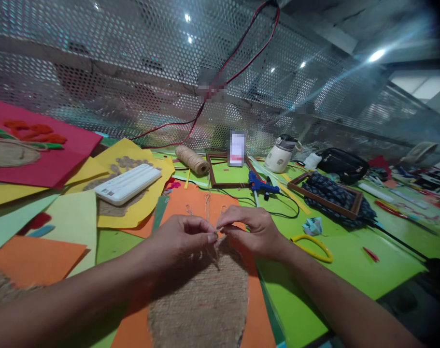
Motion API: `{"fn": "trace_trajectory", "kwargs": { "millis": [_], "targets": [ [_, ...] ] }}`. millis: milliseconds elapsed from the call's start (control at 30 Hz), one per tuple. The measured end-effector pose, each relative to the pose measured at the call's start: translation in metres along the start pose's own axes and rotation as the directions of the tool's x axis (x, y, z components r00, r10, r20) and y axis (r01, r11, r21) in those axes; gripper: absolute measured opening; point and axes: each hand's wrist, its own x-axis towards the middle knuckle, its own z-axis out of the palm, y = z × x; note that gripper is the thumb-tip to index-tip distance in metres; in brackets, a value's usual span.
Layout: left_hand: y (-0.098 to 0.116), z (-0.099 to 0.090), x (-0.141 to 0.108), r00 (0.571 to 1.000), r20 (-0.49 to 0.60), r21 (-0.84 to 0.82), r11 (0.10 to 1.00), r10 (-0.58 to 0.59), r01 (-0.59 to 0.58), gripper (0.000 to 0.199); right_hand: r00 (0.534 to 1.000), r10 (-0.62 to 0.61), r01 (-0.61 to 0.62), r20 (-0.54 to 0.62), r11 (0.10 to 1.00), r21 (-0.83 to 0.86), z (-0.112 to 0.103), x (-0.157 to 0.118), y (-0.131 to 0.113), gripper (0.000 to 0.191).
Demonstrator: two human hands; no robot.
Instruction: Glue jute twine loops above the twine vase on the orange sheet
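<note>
A vase-like shape of brown burlap (201,295) lies on an orange sheet (258,309) in front of me. Just over its top edge, my left hand (191,234) pinches a thin piece of jute twine (213,256) between thumb and fingers. My right hand (250,231) meets it fingertip to fingertip, also closed in a pinch on the twine. Loose ends hang down onto the burlap, and a strand (207,198) runs back towards the twine spool (192,160). The exact form of the twine between the fingers is hidden.
A white power bank (128,183) rests on yellow paper (158,169) at left. Behind are a wooden frame (223,184), a blue glue gun (262,184) with its cord, and a white bottle (278,153). Yellow-handled scissors or a yellow loop (314,247) lies right. Perforated metal (133,72) walls the back.
</note>
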Motion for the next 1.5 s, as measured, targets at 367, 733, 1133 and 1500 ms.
{"fn": "trace_trajectory", "kwargs": {
  "millis": [367, 733, 1133, 1500],
  "targets": [
    [0.003, -0.004, -0.002, 0.993, 0.101, -0.035, 0.998, -0.054, 0.057, 0.031, 0.990, -0.109, 0.113, 0.095, 0.993, -0.033, -0.008, 0.003, -0.003, 0.023],
    [0.004, -0.009, -0.002, 0.990, 0.135, 0.003, 0.999, -0.035, 0.035, 0.036, 0.988, -0.063, 0.068, 0.139, 0.997, -0.033, -0.012, 0.003, -0.003, 0.022],
    [0.000, -0.005, 0.000, 0.997, 0.079, 0.073, 0.997, -0.014, 0.008, 0.031, 0.992, 0.103, -0.107, 0.079, 0.993, 0.056, -0.008, 0.001, -0.006, 0.016],
    [-0.002, 0.001, 0.000, 0.995, -0.096, 0.044, 0.998, 0.038, -0.034, 0.038, 0.839, 0.544, -0.473, -0.034, 0.757, 0.451, 0.016, 0.002, -0.006, 0.017]
  ]
}}
